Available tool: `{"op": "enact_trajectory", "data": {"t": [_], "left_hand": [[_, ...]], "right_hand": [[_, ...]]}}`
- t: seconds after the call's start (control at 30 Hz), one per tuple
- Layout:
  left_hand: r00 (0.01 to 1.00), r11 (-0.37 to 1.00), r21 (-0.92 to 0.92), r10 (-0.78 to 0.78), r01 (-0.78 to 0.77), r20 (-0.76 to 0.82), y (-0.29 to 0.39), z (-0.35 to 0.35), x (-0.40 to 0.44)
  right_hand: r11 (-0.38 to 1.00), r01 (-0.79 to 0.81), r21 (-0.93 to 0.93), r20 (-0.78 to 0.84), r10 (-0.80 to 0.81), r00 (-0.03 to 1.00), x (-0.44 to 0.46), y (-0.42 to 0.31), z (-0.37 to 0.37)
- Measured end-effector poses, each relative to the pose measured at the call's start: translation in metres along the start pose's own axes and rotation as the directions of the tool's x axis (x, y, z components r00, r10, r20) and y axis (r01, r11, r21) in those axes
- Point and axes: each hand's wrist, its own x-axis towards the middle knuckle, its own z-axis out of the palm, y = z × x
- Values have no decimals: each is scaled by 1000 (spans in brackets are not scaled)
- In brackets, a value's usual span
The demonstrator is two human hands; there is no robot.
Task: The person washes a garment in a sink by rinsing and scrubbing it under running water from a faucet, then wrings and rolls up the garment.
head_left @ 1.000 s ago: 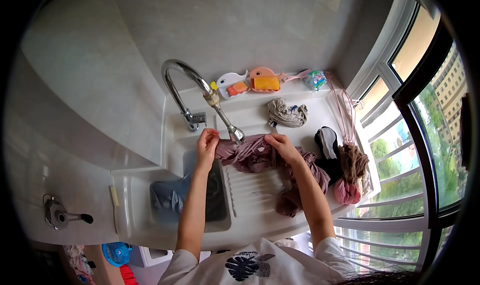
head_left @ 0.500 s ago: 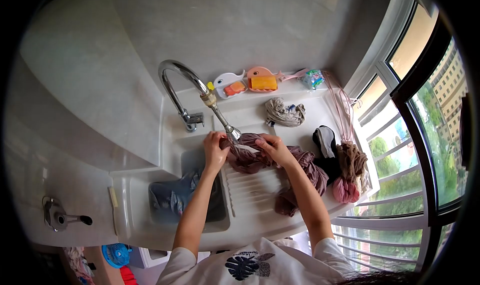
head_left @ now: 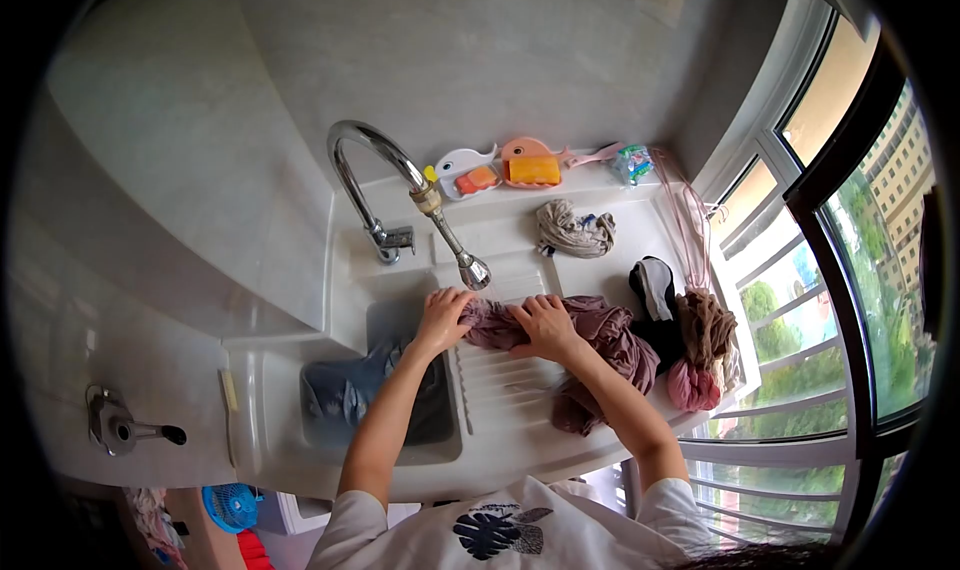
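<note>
A wet mauve garment [head_left: 615,345] lies bunched across the ribbed washboard [head_left: 510,380] beside the basin. My left hand [head_left: 444,320] is closed round its left end, near the basin's edge. Closed over the same cloth a little to the right is my right hand [head_left: 543,328], with its fingers over the top. Between the hands the fabric is gathered into a narrow roll. The chrome faucet's spout [head_left: 474,272] hangs just above, and I cannot make out water coming from it. Blue cloth [head_left: 350,385] soaks in the water-filled basin [head_left: 455,450] to the left.
A twisted grey cloth [head_left: 575,230] lies behind the washboard. Black-and-white [head_left: 655,290], brown [head_left: 706,325] and pink cloths [head_left: 694,385] are piled on the right. Fish-shaped soap dishes [head_left: 515,150], a brush [head_left: 595,155] and pink hangers [head_left: 690,220] line the back ledge and right side.
Both hands have lowered from under the spout toward the washboard. The spread garment between them is now gathered into a tighter roll, and my right hand has turned over on top of it.
</note>
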Motion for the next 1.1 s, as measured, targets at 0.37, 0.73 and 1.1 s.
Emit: {"op": "enact_trajectory", "data": {"t": [0.37,0.73,1.1], "left_hand": [[963,930,-252,-267,268,39,-12,18,-10],[858,514,-802,-514,304,-4,4,27,-12],[882,-736,-672,-259,84,394,24,83,14]], "right_hand": [[975,-221,-27,-16,221,975,12,34,11],[708,22,705,-166,136,977,19,17,-5],[894,291,341,-563,-54,825,33,-67,20]]}}
